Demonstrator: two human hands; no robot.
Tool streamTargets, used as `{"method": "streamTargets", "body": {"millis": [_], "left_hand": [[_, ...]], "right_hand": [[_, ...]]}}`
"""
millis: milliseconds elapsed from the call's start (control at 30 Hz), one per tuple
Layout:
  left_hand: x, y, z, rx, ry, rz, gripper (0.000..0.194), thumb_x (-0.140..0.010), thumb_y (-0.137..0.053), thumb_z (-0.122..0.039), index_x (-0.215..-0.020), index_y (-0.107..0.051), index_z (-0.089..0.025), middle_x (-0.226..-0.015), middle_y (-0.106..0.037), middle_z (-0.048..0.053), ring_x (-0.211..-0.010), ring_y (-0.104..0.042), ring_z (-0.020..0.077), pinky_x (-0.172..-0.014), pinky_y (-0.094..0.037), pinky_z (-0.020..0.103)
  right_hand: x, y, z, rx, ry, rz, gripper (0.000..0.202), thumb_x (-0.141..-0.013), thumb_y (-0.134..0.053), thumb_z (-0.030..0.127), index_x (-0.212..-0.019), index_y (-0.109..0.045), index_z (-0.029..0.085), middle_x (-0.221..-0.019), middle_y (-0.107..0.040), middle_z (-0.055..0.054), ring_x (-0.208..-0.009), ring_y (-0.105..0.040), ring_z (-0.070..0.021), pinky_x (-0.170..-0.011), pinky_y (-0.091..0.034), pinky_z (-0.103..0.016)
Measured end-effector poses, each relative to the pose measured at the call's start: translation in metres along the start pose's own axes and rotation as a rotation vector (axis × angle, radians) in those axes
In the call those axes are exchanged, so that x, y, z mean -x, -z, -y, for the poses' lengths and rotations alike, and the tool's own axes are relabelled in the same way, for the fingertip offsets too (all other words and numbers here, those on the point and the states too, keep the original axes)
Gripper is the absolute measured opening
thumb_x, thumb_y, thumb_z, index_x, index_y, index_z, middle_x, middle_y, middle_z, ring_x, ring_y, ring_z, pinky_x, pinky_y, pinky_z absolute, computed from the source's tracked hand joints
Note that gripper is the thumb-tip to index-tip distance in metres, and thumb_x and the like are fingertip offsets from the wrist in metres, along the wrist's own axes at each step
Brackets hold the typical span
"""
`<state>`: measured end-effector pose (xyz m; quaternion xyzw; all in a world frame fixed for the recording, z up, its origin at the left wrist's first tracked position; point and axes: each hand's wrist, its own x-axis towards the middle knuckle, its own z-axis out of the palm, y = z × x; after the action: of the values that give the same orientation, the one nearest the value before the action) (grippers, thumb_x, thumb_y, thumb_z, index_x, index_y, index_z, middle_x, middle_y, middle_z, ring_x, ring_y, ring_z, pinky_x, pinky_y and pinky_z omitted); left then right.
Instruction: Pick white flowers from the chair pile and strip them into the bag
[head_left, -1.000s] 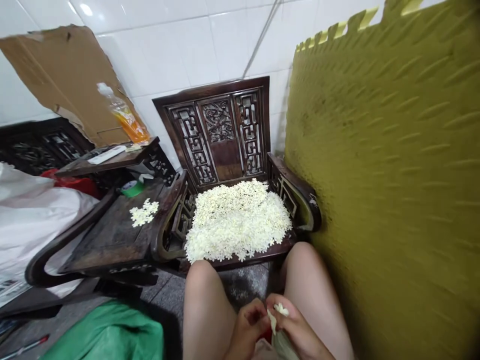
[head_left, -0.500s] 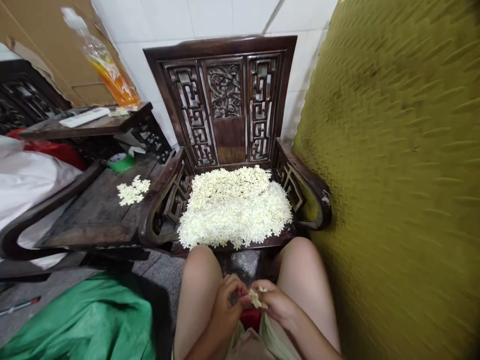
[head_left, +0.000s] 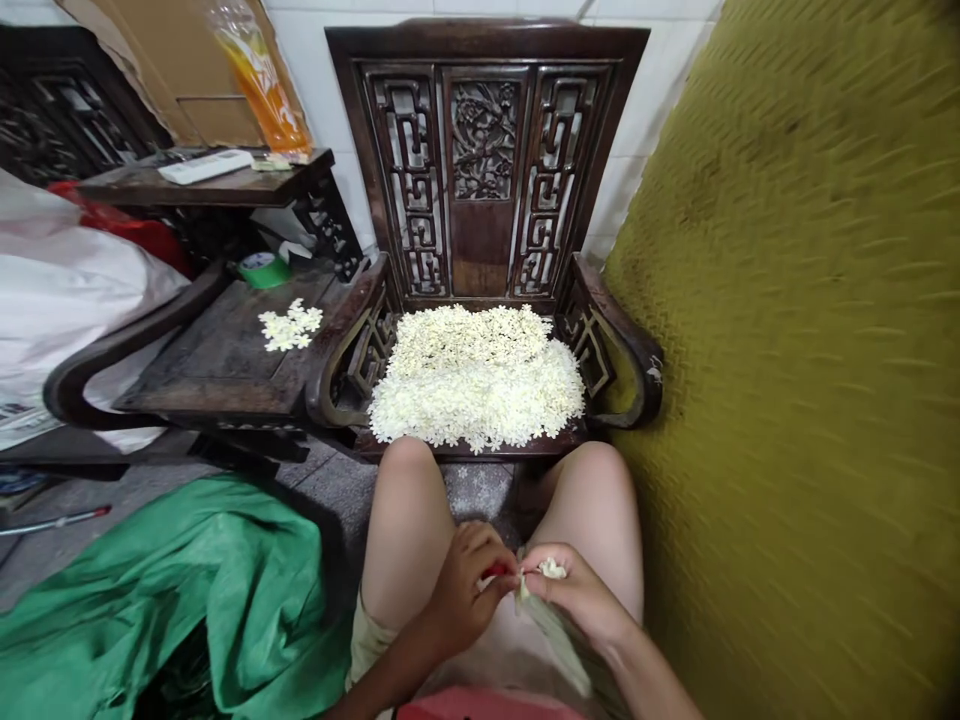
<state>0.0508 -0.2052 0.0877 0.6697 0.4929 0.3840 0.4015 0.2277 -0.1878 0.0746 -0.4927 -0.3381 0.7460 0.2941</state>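
Note:
Above the lap, my left hand (head_left: 474, 585) is closed in a pinch, with a small red thing showing between its fingers; what it grips is too small to name. Its fingertips meet those of my right hand (head_left: 574, 590), which is closed on small white flowers (head_left: 553, 568). A wide heap of white flowers (head_left: 480, 400) covers the seat of the carved dark wooden chair (head_left: 484, 245) in front of my knees.
At the left, a small flower pile (head_left: 291, 326) and green tape (head_left: 264, 270) lie on another wooden seat (head_left: 217, 350). An orange drink bottle (head_left: 266, 85) stands behind. Green cloth (head_left: 217, 570) lies lower left. A yellow-green textured surface (head_left: 787, 350) rises at the right.
The view has shifted, so the chair and heap sit higher in the picture. My hands have come together at the fingertips, and the flowers now sit within my right hand's fingers.

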Motion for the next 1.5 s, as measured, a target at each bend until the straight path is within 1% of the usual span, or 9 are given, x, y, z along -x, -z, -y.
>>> {"method": "streamTargets", "body": {"millis": [233, 400, 600, 733, 900, 1033, 1167, 1300, 1500], "left_hand": [[0.016, 0.002, -0.011, 0.064, -0.019, 0.015, 0.027, -0.086, -0.052, -0.041, -0.074, -0.060, -0.019, -0.073, -0.053, 0.004, -0.074, -0.048, 0.0173, -0.071, -0.034, 0.030], [0.022, -0.001, -0.021, 0.126, 0.009, 0.152, 0.028, -0.088, -0.046, -0.042, -0.078, -0.056, -0.018, -0.078, -0.052, 0.004, -0.078, -0.047, 0.0172, -0.075, -0.035, 0.030], [0.015, -0.011, -0.031, 0.400, 0.098, 0.246, 0.040, -0.087, -0.040, -0.055, -0.078, -0.050, -0.018, -0.079, -0.046, 0.003, -0.076, -0.045, 0.0148, -0.073, -0.037, 0.028], [0.002, -0.012, -0.034, 0.621, 0.132, 0.142, 0.044, -0.080, -0.049, -0.062, -0.076, -0.047, -0.018, -0.075, -0.042, 0.000, -0.069, -0.043, 0.0124, -0.065, -0.037, 0.025], [-0.015, -0.007, -0.034, 0.793, 0.175, 0.022, 0.037, -0.079, -0.056, -0.056, -0.082, -0.048, -0.020, -0.078, -0.047, 0.000, -0.068, -0.051, 0.0119, -0.060, -0.042, 0.023], [-0.016, -0.006, -0.035, 0.759, 0.102, -0.041, 0.033, -0.082, -0.055, -0.052, -0.084, -0.048, -0.020, -0.083, -0.048, 0.001, -0.074, -0.052, 0.0127, -0.064, -0.046, 0.024], [-0.012, -0.004, -0.038, 0.664, 0.032, -0.055, 0.030, -0.085, -0.052, -0.049, -0.084, -0.048, -0.019, -0.085, -0.046, 0.002, -0.076, -0.048, 0.0123, -0.069, -0.045, 0.024], [-0.013, -0.001, -0.041, 0.594, 0.022, -0.074, 0.033, -0.080, -0.058, -0.051, -0.086, -0.047, -0.020, -0.090, -0.048, 0.003, -0.085, -0.049, 0.0145, -0.078, -0.042, 0.027], [-0.017, 0.000, -0.041, 0.564, 0.086, -0.102, 0.049, -0.076, -0.058, -0.059, -0.104, -0.051, -0.020, -0.093, -0.054, 0.005, -0.087, -0.051, 0.0165, -0.078, -0.041, 0.027]], "right_hand": [[0.027, -0.010, 0.013, 0.007, -0.003, 0.008, 0.036, -0.050, -0.084, 0.043, -0.064, -0.065, 0.016, -0.061, -0.053, 0.001, -0.062, -0.044, -0.0114, -0.060, -0.032, -0.024], [0.037, -0.006, 0.003, -0.045, -0.043, 0.067, 0.034, -0.059, -0.081, 0.042, -0.068, -0.063, 0.015, -0.053, -0.045, 0.004, -0.056, -0.038, -0.0093, -0.056, -0.027, -0.023], [0.038, -0.007, -0.003, -0.368, -0.151, 0.235, 0.033, -0.060, -0.080, 0.040, -0.073, -0.061, 0.017, -0.060, -0.048, 0.003, -0.053, -0.039, -0.0085, -0.055, -0.030, -0.024], [0.033, -0.022, 0.008, -0.581, -0.119, 0.262, 0.037, -0.056, -0.081, 0.043, -0.071, -0.057, 0.019, -0.063, -0.050, 0.003, -0.050, -0.034, -0.0074, -0.052, -0.031, -0.025], [0.023, -0.045, 0.034, -0.592, 0.112, 0.201, 0.036, -0.071, -0.068, 0.048, -0.064, -0.046, 0.021, -0.056, -0.036, 0.004, -0.050, -0.028, -0.0091, -0.051, -0.030, -0.025], [0.024, -0.056, 0.046, -0.569, 0.220, 0.140, 0.037, -0.071, -0.069, 0.049, -0.066, -0.045, 0.021, -0.056, -0.035, 0.005, -0.051, -0.031, -0.0095, -0.054, -0.033, -0.025], [0.028, -0.058, 0.045, -0.568, 0.320, 0.012, 0.039, -0.063, -0.076, 0.048, -0.072, -0.051, 0.020, -0.062, -0.043, 0.004, -0.055, -0.037, -0.0086, -0.056, -0.035, -0.023], [0.027, -0.053, 0.040, -0.362, 0.415, -0.123, 0.036, -0.064, -0.076, 0.047, -0.074, -0.057, 0.018, -0.066, -0.050, 0.002, -0.060, -0.041, -0.0088, -0.055, -0.033, -0.021], [0.025, -0.049, 0.041, -0.235, 0.400, -0.091, 0.032, -0.070, -0.070, 0.046, -0.077, -0.058, 0.017, -0.065, -0.049, 0.003, -0.057, -0.039, -0.0079, -0.054, -0.031, -0.021]]}}
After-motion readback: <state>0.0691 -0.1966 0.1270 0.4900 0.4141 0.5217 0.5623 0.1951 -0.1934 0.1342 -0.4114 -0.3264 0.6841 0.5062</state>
